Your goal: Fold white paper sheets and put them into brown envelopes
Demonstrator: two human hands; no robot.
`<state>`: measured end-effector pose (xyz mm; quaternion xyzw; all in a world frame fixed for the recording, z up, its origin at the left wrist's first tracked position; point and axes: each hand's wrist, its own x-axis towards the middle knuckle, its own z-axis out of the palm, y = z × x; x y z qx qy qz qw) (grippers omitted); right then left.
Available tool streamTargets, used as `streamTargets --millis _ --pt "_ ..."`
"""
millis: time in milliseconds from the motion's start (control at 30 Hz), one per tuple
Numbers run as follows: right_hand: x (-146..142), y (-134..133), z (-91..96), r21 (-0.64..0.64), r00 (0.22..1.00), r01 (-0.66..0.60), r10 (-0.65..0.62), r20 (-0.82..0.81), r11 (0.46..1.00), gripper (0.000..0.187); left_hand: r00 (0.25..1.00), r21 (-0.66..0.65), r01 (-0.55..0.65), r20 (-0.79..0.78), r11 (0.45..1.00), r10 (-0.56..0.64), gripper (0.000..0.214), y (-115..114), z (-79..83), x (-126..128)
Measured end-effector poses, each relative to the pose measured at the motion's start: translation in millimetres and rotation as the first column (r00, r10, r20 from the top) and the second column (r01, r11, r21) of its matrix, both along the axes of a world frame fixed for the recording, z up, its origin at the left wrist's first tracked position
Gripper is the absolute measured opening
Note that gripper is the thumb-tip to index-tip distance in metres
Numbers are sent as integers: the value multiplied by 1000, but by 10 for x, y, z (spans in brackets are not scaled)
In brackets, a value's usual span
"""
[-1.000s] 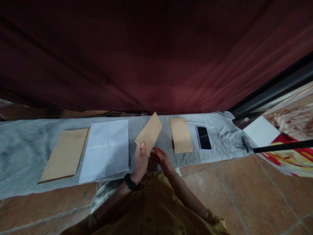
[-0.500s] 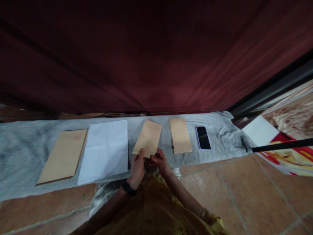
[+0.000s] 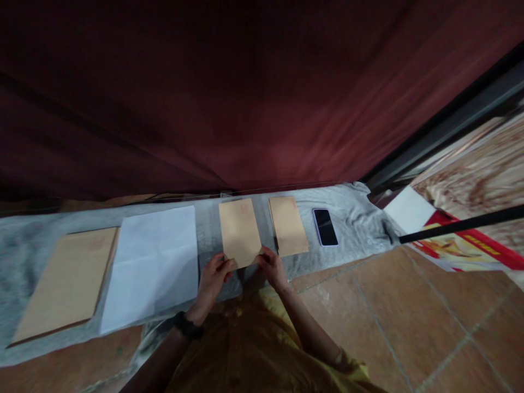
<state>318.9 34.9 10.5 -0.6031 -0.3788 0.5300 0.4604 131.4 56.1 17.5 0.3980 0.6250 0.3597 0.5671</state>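
A brown paper envelope with a faint reddish print near its top right lies between my hands. My left hand, with a dark watch on the wrist, pinches its near left corner. At the near right corner, my right hand closes thumb and fingers on the same envelope. Just right of it rests a stack of smaller brown envelopes. To the left lie white paper sheets with fold creases, and beyond them a pile of larger brown envelopes.
A grey cloth covers the narrow bench. On it, right of the envelopes, is a phone. A dark red curtain hangs behind. At right are a black bar and a red and yellow box. Tiled floor lies below.
The envelope in my hands has turned from tilted to nearly straight. My left hand has moved left to its corner, so my hands are wider apart. The view has shifted right.
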Motion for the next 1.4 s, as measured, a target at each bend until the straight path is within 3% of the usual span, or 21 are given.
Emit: streamTargets --millis 167,267,400,633,767,867,933,1033,1167,1267,1400 --pt "391 88 93 89 990 111 -118 78 990 23 992 72 101 70 992 -106 43 191 170 391" --pt "689 150 94 94 975 209 -214 52 973 33 971 101 193 124 976 -205 39 329 195 721" --pt "1072 175 13 51 905 411 -414 95 910 52 959 65 223 164 973 -231 38 477 122 1158" --pt "1445 81 -139 86 858 432 -438 269 898 48 954 23 270 127 963 -271 35 536 -37 1579" --pt "1481 32 -172 64 864 414 -414 285 908 44 960 -4 256 115 967 -254 35 489 -55 1627" --pt "1459 -1 -131 126 830 388 -406 384 913 39 963 -1 241 126 970 -239 34 468 51 1627" --pt "1408 -28 -51 264 736 338 -429 524 903 37 959 28 237 154 971 -239 35 473 200 1629" --pt "1259 -72 137 456 543 155 -461 702 877 38 938 137 231 230 963 -258 36 498 483 1654" --pt "1000 -106 374 450 435 -81 -375 819 889 44 935 239 224 222 945 -278 37 483 773 1729" --pt "895 -88 464 410 454 -62 -340 824 910 48 921 270 258 220 928 -320 37 411 865 1779" --pt "963 -18 510 460 588 109 -430 685 881 39 901 311 267 255 912 -350 36 371 853 1740"
